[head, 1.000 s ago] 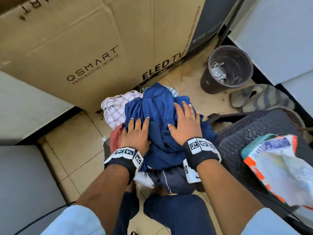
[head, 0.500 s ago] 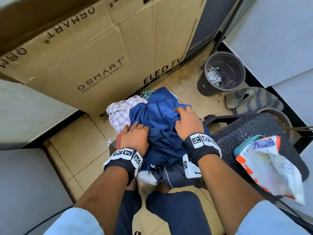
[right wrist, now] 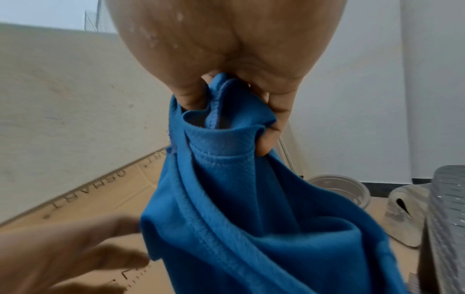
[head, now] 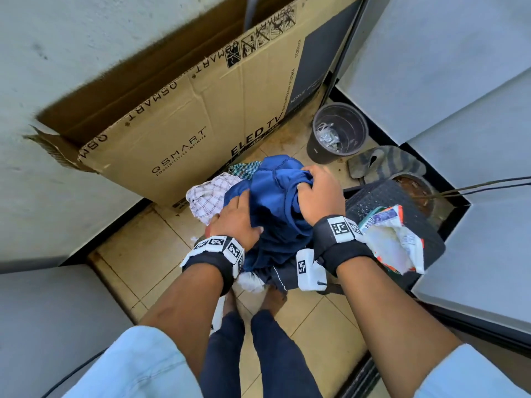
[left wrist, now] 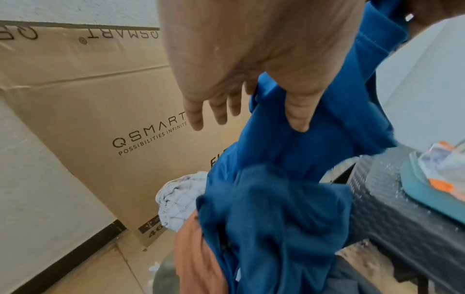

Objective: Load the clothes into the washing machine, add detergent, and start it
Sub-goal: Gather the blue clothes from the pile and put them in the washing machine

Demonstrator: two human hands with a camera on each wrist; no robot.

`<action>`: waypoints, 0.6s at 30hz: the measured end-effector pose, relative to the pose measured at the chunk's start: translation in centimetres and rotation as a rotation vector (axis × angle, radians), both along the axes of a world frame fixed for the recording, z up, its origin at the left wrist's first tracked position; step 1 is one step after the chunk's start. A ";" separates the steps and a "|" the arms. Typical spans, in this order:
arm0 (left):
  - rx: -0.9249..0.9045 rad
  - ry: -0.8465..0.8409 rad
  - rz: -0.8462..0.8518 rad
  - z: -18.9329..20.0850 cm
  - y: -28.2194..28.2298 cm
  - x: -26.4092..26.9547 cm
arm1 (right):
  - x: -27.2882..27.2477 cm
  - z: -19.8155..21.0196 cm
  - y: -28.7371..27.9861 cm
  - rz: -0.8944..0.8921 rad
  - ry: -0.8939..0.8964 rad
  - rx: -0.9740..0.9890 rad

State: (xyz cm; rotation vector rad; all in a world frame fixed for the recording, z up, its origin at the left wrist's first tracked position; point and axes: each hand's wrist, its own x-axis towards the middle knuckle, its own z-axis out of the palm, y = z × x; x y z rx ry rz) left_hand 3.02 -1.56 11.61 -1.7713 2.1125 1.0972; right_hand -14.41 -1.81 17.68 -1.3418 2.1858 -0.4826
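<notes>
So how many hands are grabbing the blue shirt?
1. The right hand grips the blue shirt by its top; the left hand only rests open against its side.

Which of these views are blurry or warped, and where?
Head view: sharp, but wide-angle bending curves the walls and the cardboard TV box. Left wrist view: the left hand is close and soft, and the detergent packet is smeared. Right wrist view: the blue garment is fairly crisp, while the left hand at lower left is blurred.

Tiled floor (head: 161, 254) is carrying a cardboard TV box (head: 178, 116) leaning on the wall, a dark bin (head: 339, 133), a striped slipper (head: 385, 165), a black stool (head: 402, 202).
</notes>
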 end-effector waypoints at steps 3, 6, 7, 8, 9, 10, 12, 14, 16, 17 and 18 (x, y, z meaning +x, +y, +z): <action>-0.037 0.281 0.080 0.4 -0.9 -1.0 | 1.7 1.4 0.5 0.033 -0.059 -0.071; -0.038 0.404 0.057 1.0 -1.2 -2.2 | 3.3 2.4 1.0 0.145 -0.156 -0.093; -0.041 0.454 0.095 1.1 -1.2 -2.3 | 3.6 2.7 1.1 0.177 -0.209 -0.085; -0.068 0.494 0.171 1.3 -1.1 -2.3 | 3.7 2.9 1.3 0.195 -0.277 -0.078; -0.106 0.492 0.251 1.2 -1.2 -2.1 | 3.6 3.1 1.5 0.201 -0.347 -0.064; -0.139 0.473 0.314 1.2 -1.3 -1.9 | 3.4 3.3 1.9 0.185 -0.414 -0.060; -0.157 0.507 0.426 1.3 -1.4 -1.3 | 2.8 3.1 2.7 0.106 -0.462 -0.098; -0.119 0.629 0.563 2.1 -1.6 -1.0 | 1.8 1.7 3.4 -0.040 -0.404 -0.117; -0.060 0.770 0.705 3.7 -1.6 -0.8 | 0.8 -0.7 4.0 -0.143 -0.353 0.010; -0.030 0.836 0.770 4.4 -1.6 -0.6 | 0.6 -1.9 4.3 -0.137 -0.350 0.111; 0.003 0.907 0.825 4.9 -1.5 -0.3 | 0.5 -3.0 4.7 -0.100 -0.369 0.196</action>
